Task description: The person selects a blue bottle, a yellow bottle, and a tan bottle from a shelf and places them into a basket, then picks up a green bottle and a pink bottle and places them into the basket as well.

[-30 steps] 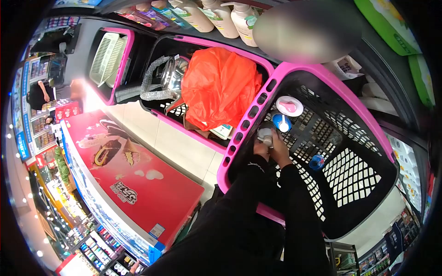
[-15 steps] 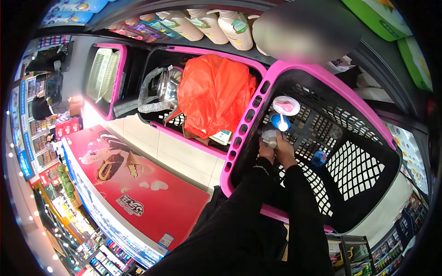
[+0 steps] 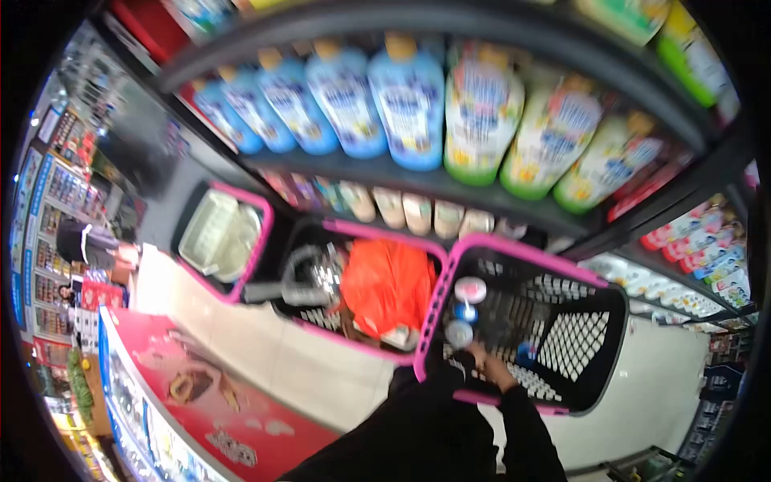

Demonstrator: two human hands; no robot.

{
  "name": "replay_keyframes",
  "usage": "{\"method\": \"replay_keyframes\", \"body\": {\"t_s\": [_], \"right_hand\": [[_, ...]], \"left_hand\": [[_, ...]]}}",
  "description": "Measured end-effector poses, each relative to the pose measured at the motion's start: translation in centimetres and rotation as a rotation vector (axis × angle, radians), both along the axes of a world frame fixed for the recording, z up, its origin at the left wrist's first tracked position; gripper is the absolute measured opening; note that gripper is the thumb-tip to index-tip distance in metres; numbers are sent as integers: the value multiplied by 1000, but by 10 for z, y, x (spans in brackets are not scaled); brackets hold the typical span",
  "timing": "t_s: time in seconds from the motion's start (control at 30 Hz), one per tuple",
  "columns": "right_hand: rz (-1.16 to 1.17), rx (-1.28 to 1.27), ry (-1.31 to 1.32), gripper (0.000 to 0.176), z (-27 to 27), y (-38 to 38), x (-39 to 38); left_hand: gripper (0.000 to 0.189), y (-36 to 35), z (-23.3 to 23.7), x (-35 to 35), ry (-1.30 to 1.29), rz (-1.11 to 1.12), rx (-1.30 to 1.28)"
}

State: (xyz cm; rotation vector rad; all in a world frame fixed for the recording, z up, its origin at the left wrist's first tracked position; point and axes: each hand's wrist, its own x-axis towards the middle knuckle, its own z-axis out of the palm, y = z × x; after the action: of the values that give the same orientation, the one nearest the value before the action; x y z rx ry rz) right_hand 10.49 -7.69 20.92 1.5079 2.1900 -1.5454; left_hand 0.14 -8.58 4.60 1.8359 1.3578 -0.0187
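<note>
My left hand (image 3: 478, 353) and my right hand (image 3: 499, 374) are close together over the near side of a black basket (image 3: 590, 386) with a pink rim. Blur hides how the fingers are bent and whether anything is between them. Just beyond the left hand is a clear, greyish round container (image 3: 459, 333). In a row past it come a blue-and-white container (image 3: 465, 312) and a white, round item with a pink middle (image 3: 471, 290). A small blue item (image 3: 526, 352) lies to the right of my right hand, against the basket's mesh.
On the left, a second basket holds an orange-red plastic bag (image 3: 387, 285) and a shiny metal pot (image 3: 323, 273). Beyond stands a basket with pale plastic trays (image 3: 221, 233). Shelves of blue bottles (image 3: 408, 104) overhang the baskets. A red-topped freezer (image 3: 193, 377) is at lower left.
The view has tilted up, showing more shelf. Earlier both hands were at the clear container; now they are nearer the basket's close edge, and it shows beyond them.
</note>
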Motion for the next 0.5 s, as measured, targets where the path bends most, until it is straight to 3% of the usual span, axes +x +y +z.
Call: {"method": "replay_keyframes", "body": {"t_s": [0.03, 0.07, 0.1, 0.13, 0.17, 0.23, 0.3, 0.37, 0.4, 0.43, 0.5], "right_hand": [[98, 73, -100, 40, 25, -1, -5], [-20, 127, -137, 43, 33, -10, 1], [-89, 321, -12, 42, 45, -19, 4], [-156, 275, 39, 42, 61, -25, 6], [-218, 224, 93, 43, 75, -30, 7], [-271, 185, 79, 45, 82, -43, 10], [-428, 194, 84, 47, 125, -62, -2], [-428, 288, 142, 43, 125, -79, -7], [-379, 242, 35, 46, 160, -85, -22], [-329, 193, -75, 49, 194, -92, -36], [-297, 196, -117, 53, 187, -105, -39]], "left_hand": [[53, -15, -24, 6, -85, 160, 347], [47, 7, 125, -24, -199, -60, -45], [40, 19, 180, -30, -304, -109, -140], [40, 20, 186, -34, -449, -76, -309], [25, 21, 213, -43, -411, -198, -150], [32, 24, 330, -77, -310, -313, -121], [40, 20, 346, -103, -260, -429, 111], [41, 14, 321, -131, -338, -494, 350], [44, 13, 318, -148, -325, -541, 297], [47, 7, 390, -164, -130, -602, 135], [50, -4, 386, -191, -33, -595, 106]]}}
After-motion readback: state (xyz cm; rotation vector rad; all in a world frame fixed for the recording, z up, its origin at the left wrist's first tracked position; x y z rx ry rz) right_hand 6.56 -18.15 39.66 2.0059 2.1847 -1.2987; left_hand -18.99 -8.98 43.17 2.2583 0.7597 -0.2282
